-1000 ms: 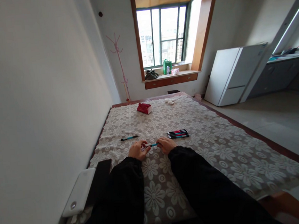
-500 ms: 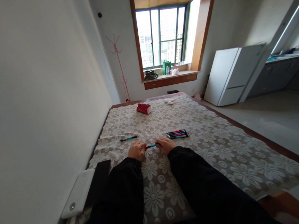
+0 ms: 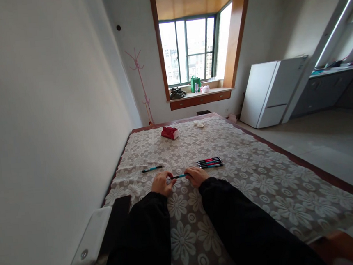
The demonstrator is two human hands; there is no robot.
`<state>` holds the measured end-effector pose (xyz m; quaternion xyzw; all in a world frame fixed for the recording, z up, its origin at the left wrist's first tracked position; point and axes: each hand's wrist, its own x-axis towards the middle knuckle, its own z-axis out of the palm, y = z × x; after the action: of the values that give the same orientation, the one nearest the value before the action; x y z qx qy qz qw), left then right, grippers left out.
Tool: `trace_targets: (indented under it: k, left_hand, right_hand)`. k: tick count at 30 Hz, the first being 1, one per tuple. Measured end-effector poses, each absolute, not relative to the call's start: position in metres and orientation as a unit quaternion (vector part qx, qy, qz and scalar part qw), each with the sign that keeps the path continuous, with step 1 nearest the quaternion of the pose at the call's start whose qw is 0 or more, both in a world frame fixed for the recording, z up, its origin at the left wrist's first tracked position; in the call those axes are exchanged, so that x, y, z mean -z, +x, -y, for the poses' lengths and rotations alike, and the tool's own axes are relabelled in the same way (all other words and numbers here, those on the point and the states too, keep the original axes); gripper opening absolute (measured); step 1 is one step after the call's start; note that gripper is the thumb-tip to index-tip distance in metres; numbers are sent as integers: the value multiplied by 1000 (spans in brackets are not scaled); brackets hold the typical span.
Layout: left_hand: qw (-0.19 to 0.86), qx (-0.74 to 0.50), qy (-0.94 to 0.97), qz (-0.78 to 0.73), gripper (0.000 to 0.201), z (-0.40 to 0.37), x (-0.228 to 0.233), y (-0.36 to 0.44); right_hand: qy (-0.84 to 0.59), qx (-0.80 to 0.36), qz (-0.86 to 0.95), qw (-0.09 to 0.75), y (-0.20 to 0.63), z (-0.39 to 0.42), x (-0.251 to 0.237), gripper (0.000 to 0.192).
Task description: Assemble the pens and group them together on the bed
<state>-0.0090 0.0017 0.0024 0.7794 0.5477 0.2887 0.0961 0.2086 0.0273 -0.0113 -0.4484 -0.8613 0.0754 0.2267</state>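
The row of pens (image 3: 209, 162) serves as landmark: several dark-bodied pens with blue and red bands, lying side by side on the patterned cloth of the bench (image 3: 290, 156). The held pen (image 3: 181, 176) is to the left of that row and nearer the person, spanning the gap between the two hands. The right hand (image 3: 196, 176), just on the near side of the row, has its grip closed around the pen's right end. The left hand (image 3: 163, 184), farther left of the row, has finger and thumb about the dark left end (whether that grip is pressing or only hovering, I cannot tell).

The step in hand appears to be close fingertip work on this one pen. The next move, I judge, calls for a steady right grip, the pen kept in line, and fine control from the left fingers at the dark end.

A lone pen (image 3: 152, 169) lies well left of the row, roughly level with it; a red packet (image 3: 170, 133) sits beyond the row, toward its left.
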Motion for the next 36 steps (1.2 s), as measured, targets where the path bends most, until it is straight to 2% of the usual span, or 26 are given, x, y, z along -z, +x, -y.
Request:
trace_targets:
  k: [2, 5, 11, 15, 20, 29, 33, 36]
  left_hand:
    - [88, -277, 789, -541, 18, -3, 0, -10]
    - [82, -260, 792, -546, 37, -5, 2, -11]
    - [100, -271, 772, -566, 11, -5, 2, -12]
    - [108, -276, 777, -555, 24, -4, 2, -12]
    - [100, -264, 783, -555, 18, -4, 2, -12]
    - [117, -290, 739, -597, 19, -5, 5, -13]
    - [150, -304, 753, -563, 18, -4, 4, -10]
    - [170, -313, 761, -543, 19, -1, -2, -6]
  right_hand:
    - [-442, -76, 864, 229, 208, -27, 11, 12]
    - [-448, -77, 861, 227, 209, -27, 11, 12]
    - [-454, -71, 858, 230, 209, -25, 9, 21]
    - [-482, -47, 848, 216, 210, -24, 7, 16]
    - [-492, -35, 845, 207, 210, -23, 7, 13]
    - [-521, -23, 830, 196, 212, -25, 10, 17]
    - [-465, -32, 854, 231, 208, -23, 12, 32]
    - [-395, -54, 884, 246, 204, -22, 14, 22]
